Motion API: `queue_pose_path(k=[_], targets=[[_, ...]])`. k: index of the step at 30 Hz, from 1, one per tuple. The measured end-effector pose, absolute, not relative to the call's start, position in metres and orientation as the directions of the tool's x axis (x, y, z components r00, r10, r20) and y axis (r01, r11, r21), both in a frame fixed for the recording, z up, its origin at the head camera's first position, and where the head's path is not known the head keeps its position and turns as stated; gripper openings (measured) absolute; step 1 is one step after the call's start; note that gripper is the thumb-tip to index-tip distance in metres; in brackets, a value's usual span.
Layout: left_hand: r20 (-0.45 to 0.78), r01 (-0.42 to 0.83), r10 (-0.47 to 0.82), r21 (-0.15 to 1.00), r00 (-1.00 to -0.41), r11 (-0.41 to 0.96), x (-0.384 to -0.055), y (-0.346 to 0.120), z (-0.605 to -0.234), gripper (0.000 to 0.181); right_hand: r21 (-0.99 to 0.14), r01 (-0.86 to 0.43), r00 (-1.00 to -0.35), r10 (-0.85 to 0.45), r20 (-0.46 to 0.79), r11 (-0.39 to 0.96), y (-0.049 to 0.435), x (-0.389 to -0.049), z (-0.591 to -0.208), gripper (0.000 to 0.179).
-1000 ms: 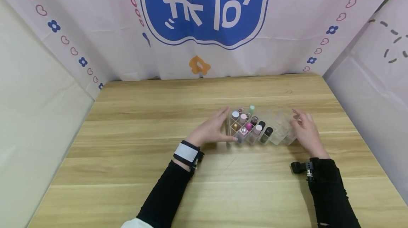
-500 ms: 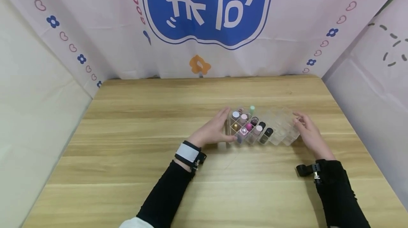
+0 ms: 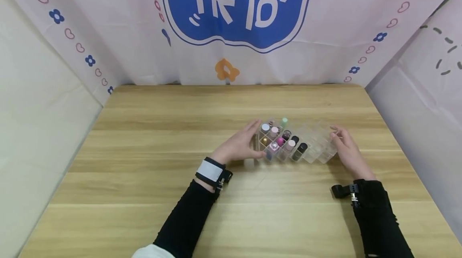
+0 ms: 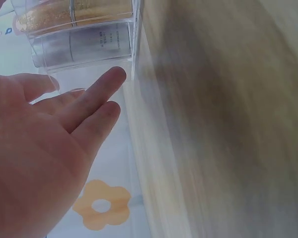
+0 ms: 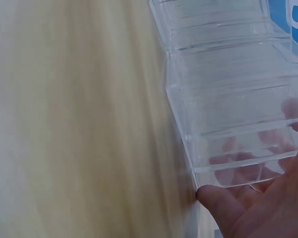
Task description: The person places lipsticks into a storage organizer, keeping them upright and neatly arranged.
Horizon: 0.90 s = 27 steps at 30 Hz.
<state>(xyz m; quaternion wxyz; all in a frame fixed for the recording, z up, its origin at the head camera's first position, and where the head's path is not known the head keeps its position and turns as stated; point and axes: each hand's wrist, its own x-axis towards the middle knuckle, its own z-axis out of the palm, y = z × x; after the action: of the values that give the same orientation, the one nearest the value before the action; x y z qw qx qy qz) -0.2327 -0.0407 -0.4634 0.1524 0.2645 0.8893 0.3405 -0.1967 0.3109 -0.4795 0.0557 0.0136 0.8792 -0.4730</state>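
A clear stepped cosmetics organizer lies on the wooden table, right of centre. Small capped bottles fill cells in its left part, among them a black-capped one, a magenta-capped one and a mint-capped one. The cells towards its right end hold nothing visible. My left hand spans the left end, thumb at the near corner and fingers at the far one. In the left wrist view, two fingers stretch beside the clear wall. My right hand grips the right end; its fingers show through the plastic in the right wrist view.
The wooden table extends around the organizer on all sides. Behind it hangs a white cloth with a blue emblem. Pale cloth walls flank the table.
My right hand has shifted slightly and settled its fingers against the organizer's right end. My left hand keeps its place at the left end. The head view has tilted a little.
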Motion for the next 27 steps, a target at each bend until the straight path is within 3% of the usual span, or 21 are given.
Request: queue_pose_path(k=[27], targets=[[-0.105, 0.345, 0.545, 0.672, -0.832, 0.655, -0.225, -0.067, -0.462, 0.111, -0.833, 0.072, -0.988, -0.074, -0.134, 0.549, 0.286, -0.197, -0.475, 0.062]])
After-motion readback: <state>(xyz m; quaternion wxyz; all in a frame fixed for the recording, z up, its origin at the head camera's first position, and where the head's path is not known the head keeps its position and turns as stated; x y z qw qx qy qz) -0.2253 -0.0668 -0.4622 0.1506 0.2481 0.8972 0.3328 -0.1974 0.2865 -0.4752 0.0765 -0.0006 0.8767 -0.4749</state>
